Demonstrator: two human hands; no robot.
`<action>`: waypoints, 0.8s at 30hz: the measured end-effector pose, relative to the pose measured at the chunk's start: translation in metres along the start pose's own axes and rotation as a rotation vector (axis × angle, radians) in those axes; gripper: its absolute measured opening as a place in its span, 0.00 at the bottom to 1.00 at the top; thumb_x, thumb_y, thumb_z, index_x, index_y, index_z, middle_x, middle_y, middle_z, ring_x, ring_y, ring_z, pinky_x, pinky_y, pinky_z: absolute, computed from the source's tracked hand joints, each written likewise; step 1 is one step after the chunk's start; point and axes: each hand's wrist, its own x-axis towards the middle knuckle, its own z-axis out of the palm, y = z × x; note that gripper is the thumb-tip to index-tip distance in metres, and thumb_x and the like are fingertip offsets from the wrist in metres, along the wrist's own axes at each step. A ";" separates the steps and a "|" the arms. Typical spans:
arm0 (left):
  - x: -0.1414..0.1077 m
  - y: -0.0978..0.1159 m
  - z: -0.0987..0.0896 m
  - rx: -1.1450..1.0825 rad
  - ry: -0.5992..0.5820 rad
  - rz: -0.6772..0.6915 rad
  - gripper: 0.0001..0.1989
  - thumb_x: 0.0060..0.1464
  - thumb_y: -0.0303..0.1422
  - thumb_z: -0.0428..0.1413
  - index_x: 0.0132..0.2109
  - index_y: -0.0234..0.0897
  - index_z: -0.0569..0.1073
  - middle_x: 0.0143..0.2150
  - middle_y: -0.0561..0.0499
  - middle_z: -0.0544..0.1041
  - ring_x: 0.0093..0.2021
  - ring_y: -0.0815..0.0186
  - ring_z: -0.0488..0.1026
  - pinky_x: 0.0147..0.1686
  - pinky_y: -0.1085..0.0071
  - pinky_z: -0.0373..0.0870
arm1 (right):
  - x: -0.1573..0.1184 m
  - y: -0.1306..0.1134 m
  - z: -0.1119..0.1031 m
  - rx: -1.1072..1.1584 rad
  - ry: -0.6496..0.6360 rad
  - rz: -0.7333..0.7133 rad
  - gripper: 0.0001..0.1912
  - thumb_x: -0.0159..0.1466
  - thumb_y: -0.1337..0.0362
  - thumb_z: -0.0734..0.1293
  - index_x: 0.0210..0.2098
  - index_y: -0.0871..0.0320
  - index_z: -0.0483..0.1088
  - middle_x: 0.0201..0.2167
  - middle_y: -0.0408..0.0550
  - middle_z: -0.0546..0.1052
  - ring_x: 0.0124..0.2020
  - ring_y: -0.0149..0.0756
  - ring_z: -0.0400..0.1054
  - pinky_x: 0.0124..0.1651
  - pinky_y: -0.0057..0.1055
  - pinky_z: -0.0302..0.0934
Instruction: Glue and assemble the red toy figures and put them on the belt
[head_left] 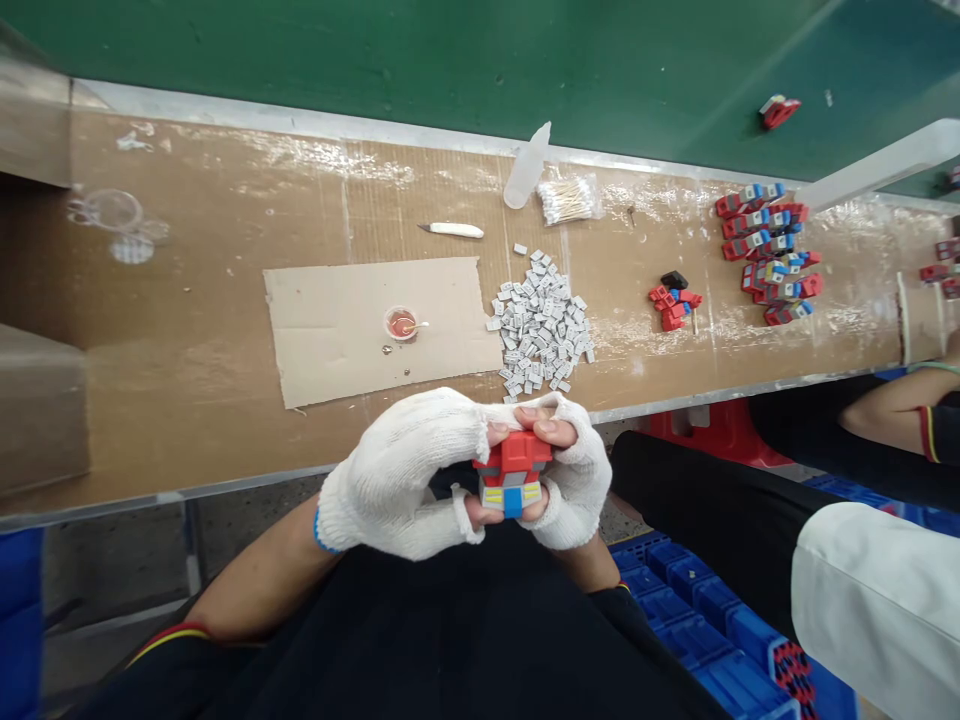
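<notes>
Between both hands, in front of my body at the table's near edge, is a toy robot torso [514, 470] in red, grey and blue with yellow stripes. My left hand [412, 475], in a white fingerless glove, grips its left side with thumb below and fingers on top. Its right side is pinched by my right hand [577, 470], gloved the same way. Just beyond the hands lies a pile of small light grey plastic pieces [541, 322]. A small cup of reddish paste [401, 323] with a cotton swab in it stands on a cardboard sheet [322, 345].
Farther back are a white-handled craft knife [454, 230], a squeeze bottle [527, 165] and a bag of cotton swabs [568, 199]. Red parts [673, 306] and rows of toy torsos [769, 250] occupy the right. Another person's arm [892, 405] is at far right, above blue crates [697, 600].
</notes>
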 end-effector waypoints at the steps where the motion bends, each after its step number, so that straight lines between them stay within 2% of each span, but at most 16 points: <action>1: 0.000 0.000 0.000 0.001 -0.001 0.003 0.31 0.77 0.43 0.64 0.80 0.53 0.67 0.53 0.40 0.92 0.47 0.47 0.93 0.41 0.54 0.88 | 0.001 -0.001 0.001 0.007 -0.002 -0.037 0.27 0.73 0.39 0.75 0.68 0.35 0.77 0.54 0.47 0.88 0.50 0.51 0.85 0.58 0.53 0.83; 3: 0.001 0.001 -0.001 0.008 0.006 0.011 0.31 0.78 0.42 0.63 0.80 0.51 0.68 0.50 0.41 0.92 0.44 0.48 0.92 0.39 0.55 0.87 | 0.006 -0.004 0.003 0.028 0.004 -0.137 0.26 0.76 0.45 0.74 0.72 0.37 0.76 0.55 0.47 0.89 0.49 0.49 0.86 0.55 0.49 0.84; 5: 0.001 0.001 0.000 0.013 0.018 0.029 0.30 0.78 0.42 0.62 0.80 0.49 0.68 0.47 0.41 0.91 0.42 0.49 0.91 0.38 0.55 0.86 | 0.011 -0.008 0.005 0.027 0.010 -0.179 0.26 0.78 0.48 0.74 0.73 0.39 0.76 0.54 0.48 0.89 0.49 0.47 0.87 0.55 0.47 0.85; 8: 0.000 0.000 0.000 0.013 0.020 0.045 0.29 0.79 0.44 0.63 0.80 0.47 0.69 0.49 0.39 0.92 0.44 0.48 0.92 0.40 0.56 0.87 | 0.015 -0.011 0.006 0.009 0.017 -0.183 0.25 0.78 0.48 0.74 0.71 0.40 0.77 0.54 0.47 0.89 0.49 0.47 0.87 0.55 0.46 0.85; 15: 0.000 0.000 0.001 0.015 0.031 0.041 0.28 0.81 0.44 0.61 0.80 0.44 0.70 0.54 0.37 0.92 0.49 0.48 0.93 0.43 0.55 0.89 | 0.011 -0.009 0.006 0.017 0.021 -0.162 0.26 0.75 0.48 0.77 0.71 0.38 0.76 0.53 0.49 0.89 0.47 0.49 0.87 0.54 0.51 0.86; 19: -0.001 0.000 0.000 0.014 0.007 0.045 0.29 0.81 0.45 0.62 0.80 0.44 0.69 0.53 0.37 0.92 0.48 0.47 0.93 0.42 0.55 0.89 | 0.011 -0.009 0.006 0.034 0.012 -0.155 0.27 0.76 0.47 0.76 0.71 0.39 0.77 0.54 0.49 0.89 0.48 0.49 0.87 0.55 0.50 0.86; 24: 0.002 0.003 0.001 0.017 0.019 0.036 0.29 0.81 0.45 0.61 0.81 0.47 0.68 0.53 0.38 0.92 0.45 0.48 0.92 0.40 0.55 0.87 | 0.010 -0.009 0.006 0.032 0.026 -0.156 0.25 0.77 0.47 0.75 0.71 0.38 0.77 0.53 0.49 0.89 0.47 0.49 0.87 0.51 0.48 0.86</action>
